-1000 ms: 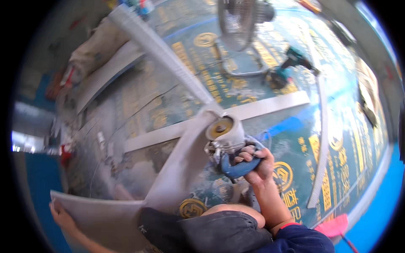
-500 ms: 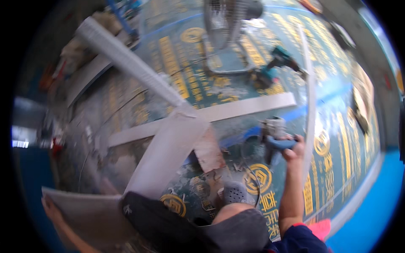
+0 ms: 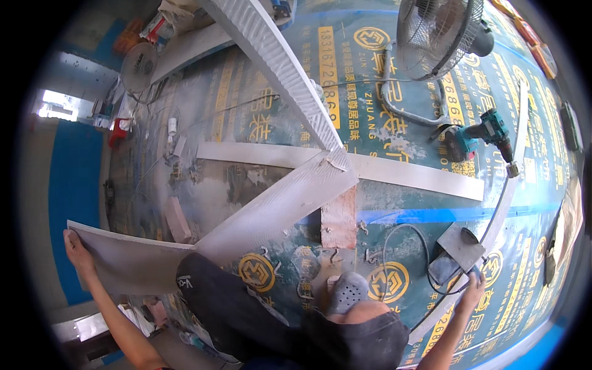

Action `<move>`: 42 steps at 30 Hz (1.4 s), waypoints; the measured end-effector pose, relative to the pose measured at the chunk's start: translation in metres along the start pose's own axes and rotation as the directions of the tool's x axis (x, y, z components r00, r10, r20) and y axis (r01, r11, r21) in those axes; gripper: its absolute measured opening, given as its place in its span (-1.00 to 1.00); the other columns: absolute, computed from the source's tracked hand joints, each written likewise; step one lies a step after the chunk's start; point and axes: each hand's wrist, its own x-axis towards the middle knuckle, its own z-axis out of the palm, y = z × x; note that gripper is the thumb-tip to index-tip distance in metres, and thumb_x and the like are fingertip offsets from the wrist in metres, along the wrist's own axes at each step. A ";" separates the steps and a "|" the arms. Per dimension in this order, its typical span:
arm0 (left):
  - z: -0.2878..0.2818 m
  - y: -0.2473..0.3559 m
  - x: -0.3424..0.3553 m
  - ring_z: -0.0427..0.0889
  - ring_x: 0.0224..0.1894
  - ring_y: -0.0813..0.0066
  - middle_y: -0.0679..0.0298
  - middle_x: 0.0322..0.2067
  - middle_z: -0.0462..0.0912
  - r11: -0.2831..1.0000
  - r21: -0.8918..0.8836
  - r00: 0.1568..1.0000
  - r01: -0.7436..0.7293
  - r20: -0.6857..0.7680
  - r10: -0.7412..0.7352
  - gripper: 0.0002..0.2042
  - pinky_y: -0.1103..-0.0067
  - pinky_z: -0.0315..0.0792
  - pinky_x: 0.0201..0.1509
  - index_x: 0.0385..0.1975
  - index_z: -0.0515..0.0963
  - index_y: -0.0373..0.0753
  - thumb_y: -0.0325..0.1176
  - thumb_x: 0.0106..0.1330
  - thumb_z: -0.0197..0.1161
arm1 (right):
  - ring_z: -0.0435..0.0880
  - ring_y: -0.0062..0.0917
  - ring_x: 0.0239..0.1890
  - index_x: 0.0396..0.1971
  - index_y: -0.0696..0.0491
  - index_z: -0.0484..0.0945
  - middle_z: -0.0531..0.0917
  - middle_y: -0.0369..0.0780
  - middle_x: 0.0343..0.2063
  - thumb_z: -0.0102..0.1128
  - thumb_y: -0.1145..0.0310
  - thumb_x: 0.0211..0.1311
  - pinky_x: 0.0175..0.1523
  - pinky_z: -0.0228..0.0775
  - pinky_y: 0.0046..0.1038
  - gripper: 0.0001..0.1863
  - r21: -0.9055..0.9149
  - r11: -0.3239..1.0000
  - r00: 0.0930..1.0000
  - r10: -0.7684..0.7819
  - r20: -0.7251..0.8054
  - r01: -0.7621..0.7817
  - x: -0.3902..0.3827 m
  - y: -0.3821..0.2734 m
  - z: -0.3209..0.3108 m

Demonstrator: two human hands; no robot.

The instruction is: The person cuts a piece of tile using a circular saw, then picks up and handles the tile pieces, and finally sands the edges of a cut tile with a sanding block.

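Note:
My left hand (image 3: 79, 250), at the far left, is closed around the outer edge of a pale grey panel (image 3: 132, 256). That panel meets a second long grey panel (image 3: 271, 203) beside my dark-trousered knee. The second panel slopes away to the right and joins a white strip with a ribbed face (image 3: 277, 58). At the right, low over the floor, my right hand (image 3: 472, 291) is at the rear end of a corded power tool (image 3: 459, 246) with a square grey metal plate. The fingers look curled on it, partly hidden by the tool and its black cable.
A flat pale strip (image 3: 419, 177) lies across the floor behind the joint. A cordless drill (image 3: 484, 132) and a narrow strip (image 3: 496, 222) lie at the right. A fan (image 3: 435, 37) stands far back. A pinkish board (image 3: 338, 219) and my grey clog (image 3: 349, 293) are in front.
My view has shifted, so the scene sits further right. The power tool has moved right and closer to me, beside the narrow strip. My left hand still grips the panel's edge.

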 end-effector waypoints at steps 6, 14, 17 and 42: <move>-0.010 0.000 -0.012 0.33 0.31 0.11 -0.09 0.24 0.37 0.998 0.057 0.997 0.014 -0.073 -0.010 -0.40 0.45 0.14 0.39 0.21 0.33 -0.49 0.00 0.48 -0.05 | 0.66 -0.48 -0.24 -0.12 0.19 0.52 0.61 -0.18 -0.28 0.06 0.29 0.32 -0.08 0.51 -0.45 -0.71 0.270 0.768 0.504 0.079 0.860 -0.581 -0.107 -0.159 0.181; -0.025 -0.010 -0.029 0.35 0.30 0.11 -0.09 0.24 0.38 0.998 0.064 0.996 0.007 -0.091 -0.002 -0.38 0.44 0.14 0.39 0.21 0.33 -0.49 0.03 0.48 -0.08 | 0.60 -0.61 -0.57 -0.28 0.14 0.56 0.62 -0.26 -0.52 0.32 0.05 0.21 -0.44 0.43 -0.60 -0.59 0.117 0.847 0.241 0.013 0.970 -0.519 -0.151 -0.245 0.311; -0.041 -0.010 -0.041 0.35 0.30 0.12 -0.08 0.25 0.37 0.996 0.085 0.994 0.010 -0.113 0.000 -0.38 0.44 0.15 0.38 0.23 0.31 -0.48 0.04 0.49 -0.11 | 0.58 -0.62 -0.59 -0.36 0.13 0.59 0.62 -0.27 -0.56 0.30 0.10 0.25 -0.47 0.41 -0.62 -0.65 0.123 0.880 0.206 -0.029 0.978 -0.458 -0.131 -0.243 0.308; -0.047 0.147 -0.062 0.38 -0.51 0.35 0.18 -0.62 0.36 0.988 -0.064 0.983 -0.138 -0.133 0.129 -0.44 0.46 0.25 -0.43 -0.58 0.43 -0.34 0.16 0.16 0.30 | 0.52 -0.39 -0.03 0.00 0.21 0.45 0.58 -0.09 -0.11 -0.08 0.01 0.46 0.15 0.28 -0.34 -0.49 0.553 0.805 0.331 -0.593 0.734 0.218 -0.052 -0.270 0.329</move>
